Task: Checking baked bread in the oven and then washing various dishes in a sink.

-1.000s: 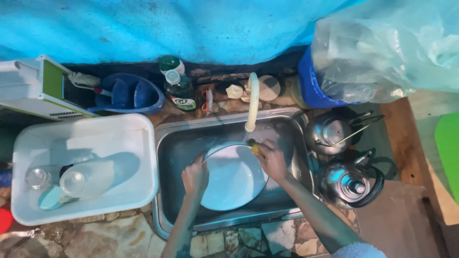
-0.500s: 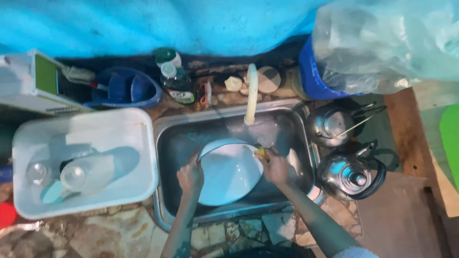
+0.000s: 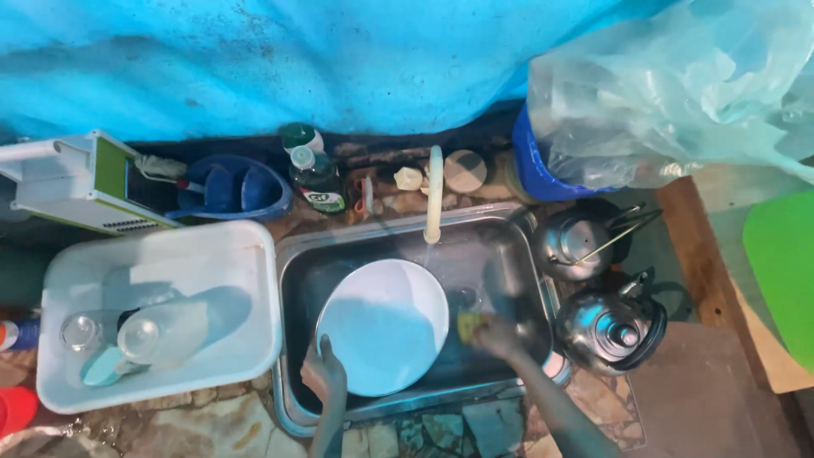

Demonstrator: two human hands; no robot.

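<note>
A round white plate [image 3: 383,326] stands tilted in the steel sink [image 3: 496,254], under the white tap [image 3: 434,193] with water running. My left hand [image 3: 323,374] grips the plate's lower left rim. My right hand [image 3: 496,336] is off to the plate's right, low in the sink, closed on a yellow sponge [image 3: 468,324].
A white plastic tub [image 3: 161,315] with glasses stands left of the sink. Two metal kettles [image 3: 612,322] sit on the right. A green dish soap bottle [image 3: 315,176], a blue scoop [image 3: 229,188] and a blue bucket under a clear plastic bag [image 3: 670,93] line the back.
My right hand with the sponge has moved off the plate's upper right rim, down to the sink's right side. The plate stays held by my left hand.
</note>
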